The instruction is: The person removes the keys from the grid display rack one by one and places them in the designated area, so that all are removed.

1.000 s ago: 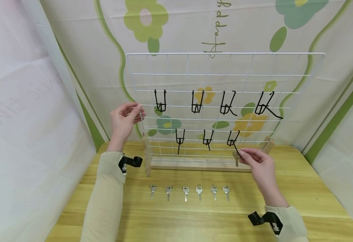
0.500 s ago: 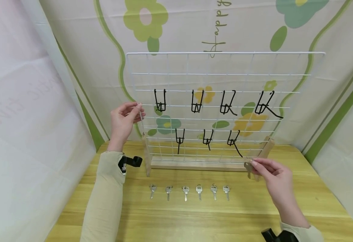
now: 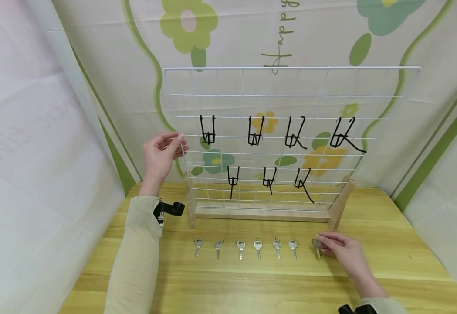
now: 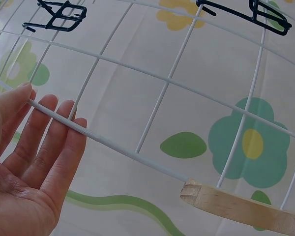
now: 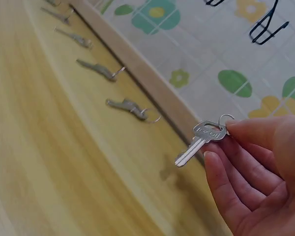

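A white wire grid (image 3: 291,96) stands upright in a wooden base (image 3: 259,214) on the table and carries several black hooks (image 3: 253,131), all bare. My left hand (image 3: 178,140) pinches the grid's left edge wire (image 4: 118,147) between thumb and fingers (image 4: 49,128). My right hand (image 3: 322,244) pinches a silver key (image 3: 316,245) by its head, low over the table at the right end of a row of several keys (image 3: 240,248). In the right wrist view the key (image 5: 201,137) hangs just above the wood, blade pointing down-left, its ring (image 5: 226,119) by my fingertips (image 5: 214,160).
The wooden table (image 3: 252,283) has bare surface in front of the key row. The grid's right wooden foot (image 3: 340,205) stands just behind my right hand. Flower-printed cloth walls close in at the back and on both sides.
My right hand has drawn the key off the lower right hook and carried it down and forward to the right end of the key row. The left hand has not moved.
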A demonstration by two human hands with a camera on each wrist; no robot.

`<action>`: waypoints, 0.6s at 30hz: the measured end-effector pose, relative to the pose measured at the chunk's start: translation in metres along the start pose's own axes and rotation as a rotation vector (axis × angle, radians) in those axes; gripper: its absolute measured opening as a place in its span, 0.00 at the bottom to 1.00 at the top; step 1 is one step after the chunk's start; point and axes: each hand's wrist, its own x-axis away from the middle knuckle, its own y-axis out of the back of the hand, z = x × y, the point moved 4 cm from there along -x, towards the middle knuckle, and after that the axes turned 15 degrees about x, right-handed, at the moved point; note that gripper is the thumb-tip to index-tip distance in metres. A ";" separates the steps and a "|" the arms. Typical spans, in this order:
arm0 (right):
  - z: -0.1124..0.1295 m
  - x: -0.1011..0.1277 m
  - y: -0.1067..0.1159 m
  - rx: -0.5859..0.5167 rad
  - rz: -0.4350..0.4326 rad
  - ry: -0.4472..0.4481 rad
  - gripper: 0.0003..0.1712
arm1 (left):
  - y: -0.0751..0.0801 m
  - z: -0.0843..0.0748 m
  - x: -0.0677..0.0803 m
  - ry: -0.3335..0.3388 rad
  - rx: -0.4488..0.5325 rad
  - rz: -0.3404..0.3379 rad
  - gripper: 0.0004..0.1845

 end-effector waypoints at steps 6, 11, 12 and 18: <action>-0.005 -0.007 -0.010 0.093 0.003 -0.016 0.22 | 0.001 0.001 0.000 -0.001 -0.003 -0.002 0.14; -0.006 -0.012 -0.012 0.182 -0.026 0.017 0.18 | 0.000 0.001 0.000 0.000 -0.002 -0.007 0.14; -0.006 -0.013 -0.012 0.200 -0.032 0.020 0.17 | 0.000 0.001 0.000 0.000 0.000 -0.007 0.14; -0.007 -0.014 -0.012 0.262 -0.048 0.025 0.14 | 0.000 0.002 0.001 0.008 0.002 -0.012 0.14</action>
